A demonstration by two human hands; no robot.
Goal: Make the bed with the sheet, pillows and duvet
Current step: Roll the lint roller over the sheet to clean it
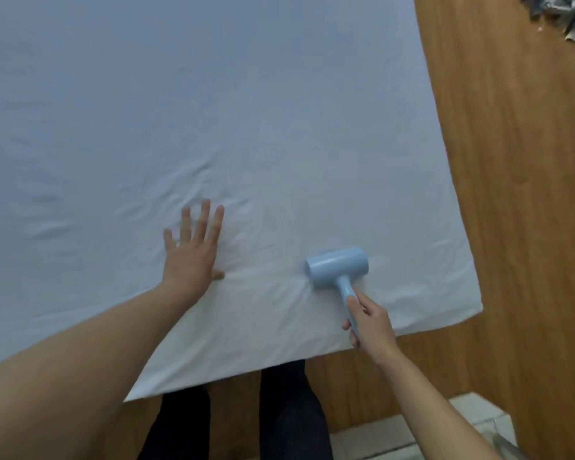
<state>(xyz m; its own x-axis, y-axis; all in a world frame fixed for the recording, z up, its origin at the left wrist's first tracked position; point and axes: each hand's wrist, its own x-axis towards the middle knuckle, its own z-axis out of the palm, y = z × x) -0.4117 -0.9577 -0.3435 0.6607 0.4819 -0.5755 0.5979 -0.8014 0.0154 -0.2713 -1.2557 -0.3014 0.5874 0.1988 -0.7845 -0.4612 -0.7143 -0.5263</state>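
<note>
Sheet [213,111]: we see the white sheet spread flat over the bed, filling most of the view; its near edge hangs just in front of our legs and its right corner reaches toward the wooden surface. Soft creases gather around the middle and near our left hand.
Wooden surface [512,161]: brown wood grain runs along the right side of the sheet and below its near edge; we cannot tell whether it is bed frame or floor.
Legs [289,416]: our dark trousers stand against the near edge of the bed.
Tiled floor [478,416]: pale tiles show at the lower right.
Dark clutter [565,14]: a dark heap lies in the top right corner, too blurred to name.
Left hand [193,250]: we press it flat on the sheet, fingers straight and spread, holding nothing.
Right hand [369,323]: our fingers curl round the handle of the roller.
Lint roller [337,267]: pale blue, its barrel rests on the sheet near the right corner, just right of the left hand but apart from it.
</note>
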